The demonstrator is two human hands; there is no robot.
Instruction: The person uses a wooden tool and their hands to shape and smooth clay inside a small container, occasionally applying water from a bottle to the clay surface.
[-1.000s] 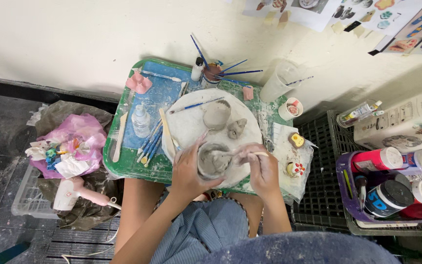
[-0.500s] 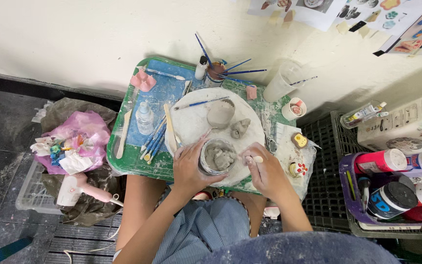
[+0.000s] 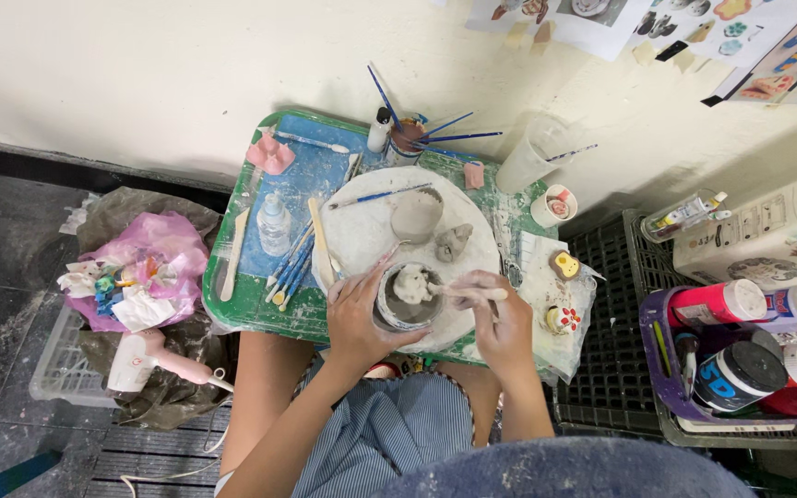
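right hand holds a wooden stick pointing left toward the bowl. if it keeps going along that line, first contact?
Likely the pale clay lump inside the clay bowl: the wooden stick in the right hand already points at it, tip about touching. Depth is hard to judge from above.

On the round turntable point(image 3: 362, 231): clay cup point(image 3: 405, 300) nearest, between left hand point(image 3: 357, 318) and right hand point(image 3: 500, 323); clay bowl point(image 3: 415, 217) behind; clay lump point(image 3: 454, 242) right of bowl.

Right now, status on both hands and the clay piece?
Left hand cupping grey clay pot on round white board. Right hand holding wooden tool at pot's rim. Small clay figure beside, apart.
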